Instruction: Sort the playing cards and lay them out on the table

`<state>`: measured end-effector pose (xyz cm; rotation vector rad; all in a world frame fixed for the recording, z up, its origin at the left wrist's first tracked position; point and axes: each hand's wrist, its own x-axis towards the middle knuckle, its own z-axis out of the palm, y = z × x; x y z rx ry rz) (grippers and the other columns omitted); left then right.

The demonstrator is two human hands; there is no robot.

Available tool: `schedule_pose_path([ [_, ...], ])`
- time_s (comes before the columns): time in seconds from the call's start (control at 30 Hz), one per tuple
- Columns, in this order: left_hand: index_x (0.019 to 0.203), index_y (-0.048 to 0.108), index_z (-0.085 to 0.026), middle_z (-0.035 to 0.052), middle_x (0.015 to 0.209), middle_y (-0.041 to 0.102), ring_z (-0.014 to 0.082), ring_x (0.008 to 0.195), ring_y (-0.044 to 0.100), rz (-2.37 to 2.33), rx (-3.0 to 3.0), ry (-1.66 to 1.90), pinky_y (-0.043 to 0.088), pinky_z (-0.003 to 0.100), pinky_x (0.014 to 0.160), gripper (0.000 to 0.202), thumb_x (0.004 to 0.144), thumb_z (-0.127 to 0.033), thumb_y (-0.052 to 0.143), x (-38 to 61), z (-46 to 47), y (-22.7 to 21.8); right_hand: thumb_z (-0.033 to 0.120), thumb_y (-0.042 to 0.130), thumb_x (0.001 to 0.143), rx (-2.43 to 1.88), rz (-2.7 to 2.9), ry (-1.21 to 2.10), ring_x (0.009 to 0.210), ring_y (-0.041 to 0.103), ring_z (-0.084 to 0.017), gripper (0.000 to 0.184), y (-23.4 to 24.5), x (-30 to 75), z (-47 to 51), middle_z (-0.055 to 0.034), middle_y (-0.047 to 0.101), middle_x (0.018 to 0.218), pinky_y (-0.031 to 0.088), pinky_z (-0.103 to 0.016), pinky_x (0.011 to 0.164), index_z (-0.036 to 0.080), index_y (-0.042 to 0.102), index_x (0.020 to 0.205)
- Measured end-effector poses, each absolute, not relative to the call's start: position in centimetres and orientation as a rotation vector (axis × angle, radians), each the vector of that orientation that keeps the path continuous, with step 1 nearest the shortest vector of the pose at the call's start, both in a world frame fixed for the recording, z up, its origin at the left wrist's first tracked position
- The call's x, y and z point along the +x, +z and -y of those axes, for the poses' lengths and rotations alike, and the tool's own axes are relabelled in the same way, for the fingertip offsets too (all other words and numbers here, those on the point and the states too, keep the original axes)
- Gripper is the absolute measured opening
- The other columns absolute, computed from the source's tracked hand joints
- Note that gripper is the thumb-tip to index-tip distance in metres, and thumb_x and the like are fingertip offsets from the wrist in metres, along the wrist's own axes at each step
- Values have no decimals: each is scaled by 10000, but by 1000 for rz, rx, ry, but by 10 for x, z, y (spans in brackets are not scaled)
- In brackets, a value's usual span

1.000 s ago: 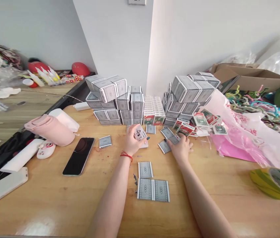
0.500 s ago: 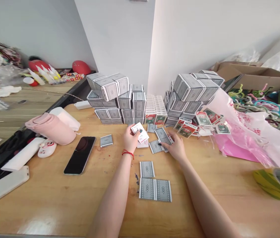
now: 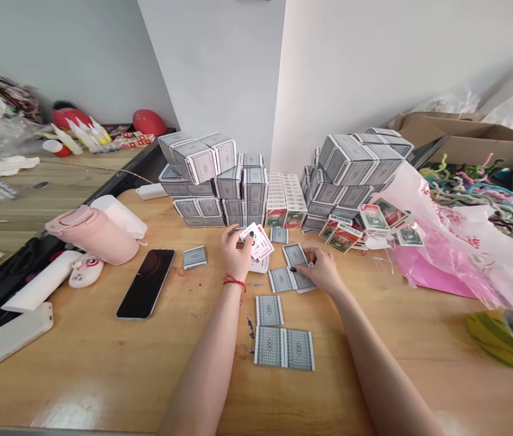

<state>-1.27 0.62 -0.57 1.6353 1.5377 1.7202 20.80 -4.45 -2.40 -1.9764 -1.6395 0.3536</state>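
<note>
My left hand (image 3: 237, 252), a red string around its wrist, grips a few fanned playing cards (image 3: 263, 243) with their faces up. Just below them, another face-up card (image 3: 260, 264) shows partly. With the thumb on top, my right hand (image 3: 323, 270) pinches a grey-backed playing card (image 3: 302, 281) at the tabletop; its fingertips are partly hidden. Face-down cards lie beside it, one on the left (image 3: 280, 280) and one above (image 3: 293, 254). Nearer to me are more face-down cards (image 3: 269, 347).
Grey-patterned card blocks stand stacked at left (image 3: 197, 163) and right (image 3: 347, 160), with small boxed decks (image 3: 285, 197) between. A phone (image 3: 146, 283), pink tumbler (image 3: 95, 235) and white mouse (image 3: 86, 270) lie left. Pink plastic wrapping (image 3: 442, 254) and yellow tape (image 3: 504, 339) lie right.
The cards in my left hand have spread wider and show more faces. My right hand has shifted slightly down with its card, and the card piles beside it have moved a little apart.
</note>
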Motion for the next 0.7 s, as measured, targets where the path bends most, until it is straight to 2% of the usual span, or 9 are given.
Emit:
schedule_pose_path([
  [0.13, 755, 655, -183, 78, 1003, 558, 191, 936, 510, -1621, 1745, 1796, 401, 358, 897, 92, 692, -194, 589, -13, -5, -1, 536, 657, 552, -2043, 1660, 399, 672, 479, -199, 562, -24, 207, 43, -2, 527, 670, 319, -305, 647, 198, 578, 993],
  [0.3, 850, 636, -175, 59, 859, 564, 158, 804, 555, -1530, 1567, 1788, 465, 298, 752, 151, 735, -224, 551, -12, -3, -2, 539, 675, 525, -2091, 1664, 382, 736, 485, -226, 456, -19, 203, 45, -28, 559, 706, 320, -315, 660, 210, 586, 827],
  [0.5, 944, 446, -179, 69, 916, 597, 150, 763, 614, -1222, 1153, 1784, 511, 267, 633, 270, 724, -271, 574, -8, -4, -5, 514, 680, 516, -2052, 1639, 401, 740, 482, -220, 370, -17, 203, 47, -30, 546, 689, 336, -314, 653, 212, 496, 624],
  [0.6, 957, 357, -200, 75, 933, 610, 153, 688, 637, -1084, 1022, 1727, 526, 281, 565, 343, 712, -276, 585, -6, -4, -3, 491, 662, 560, -1924, 1506, 504, 682, 493, -188, 344, -17, 206, 48, -22, 538, 677, 353, -293, 606, 211, 472, 624],
  [0.7, 1038, 309, -211, 85, 954, 624, 152, 647, 648, -1010, 993, 1640, 542, 308, 582, 421, 717, -257, 578, -6, -2, 2, 503, 661, 588, -1751, 1275, 721, 551, 476, -150, 356, -18, 209, 49, 5, 537, 614, 351, -271, 511, 218, 463, 669],
])
